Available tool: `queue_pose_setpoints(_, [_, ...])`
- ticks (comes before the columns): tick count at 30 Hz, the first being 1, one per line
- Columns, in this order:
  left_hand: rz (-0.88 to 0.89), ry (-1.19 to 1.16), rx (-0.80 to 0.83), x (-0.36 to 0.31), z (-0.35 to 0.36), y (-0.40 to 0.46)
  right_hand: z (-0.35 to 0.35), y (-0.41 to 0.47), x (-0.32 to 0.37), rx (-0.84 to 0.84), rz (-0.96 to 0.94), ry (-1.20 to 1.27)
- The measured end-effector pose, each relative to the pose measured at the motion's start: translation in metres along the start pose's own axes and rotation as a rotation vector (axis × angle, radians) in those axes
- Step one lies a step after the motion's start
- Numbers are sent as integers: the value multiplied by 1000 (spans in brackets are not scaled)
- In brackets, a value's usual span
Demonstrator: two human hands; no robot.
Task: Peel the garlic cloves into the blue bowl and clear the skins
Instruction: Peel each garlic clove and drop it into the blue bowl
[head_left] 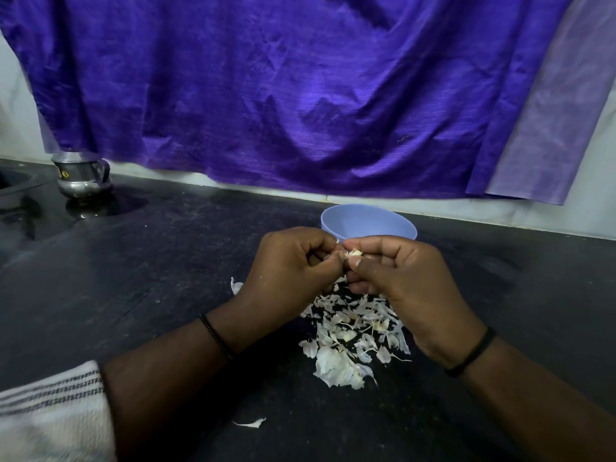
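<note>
A small pale garlic clove (pixel 355 252) is pinched between the fingertips of both hands, just in front of the blue bowl (pixel 368 220). My left hand (pixel 288 265) curls its fingers round the clove's left end. My right hand (pixel 405 278) pinches its right end with thumb and forefinger. Most of the clove is hidden by the fingers. Below the hands a heap of white garlic skins (pixel 350 331) lies on the black counter (pixel 150 278). The bowl's inside is not visible from here.
A steel jug (pixel 81 175) stands at the far left of the counter beside a sink edge (pixel 16 185). A purple cloth (pixel 300 88) hangs over the back wall. Stray skins (pixel 250 423) lie near the front. A striped white cloth (pixel 53 415) shows at bottom left.
</note>
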State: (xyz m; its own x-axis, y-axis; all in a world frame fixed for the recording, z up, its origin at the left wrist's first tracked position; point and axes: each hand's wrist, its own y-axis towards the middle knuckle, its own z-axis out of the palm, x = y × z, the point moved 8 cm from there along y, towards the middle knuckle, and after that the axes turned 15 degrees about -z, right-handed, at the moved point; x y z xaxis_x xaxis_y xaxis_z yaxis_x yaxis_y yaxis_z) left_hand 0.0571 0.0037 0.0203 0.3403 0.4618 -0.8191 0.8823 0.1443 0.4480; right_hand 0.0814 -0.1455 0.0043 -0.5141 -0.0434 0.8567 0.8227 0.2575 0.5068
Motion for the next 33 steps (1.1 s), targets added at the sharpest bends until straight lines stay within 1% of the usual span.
queue_pose_setpoints(3, [-19, -7, -15, 1, -2, 1, 0, 1, 2, 27, -23, -69])
queue_pose_setpoints(13, [-32, 20, -43, 3, -5, 3, 2, 1, 3, 60, -39, -109])
queue_pose_setpoints(18, [-46, 35, -59, 5, -6, 4, 1, 2, 2, 52, -6, -68])
queue_pose_setpoints(26, [-92, 42, -91, 9, -9, 6, 0, 3, -2, 38, 42, 76])
queue_pose_setpoints(30, [-139, 54, -139, 16, -14, 8, 0, 4, -4, 35, 52, 130])
queue_pose_setpoints(33, [-179, 38, -130, 19, -15, 9, -1, 4, -5, 37, 51, 152])
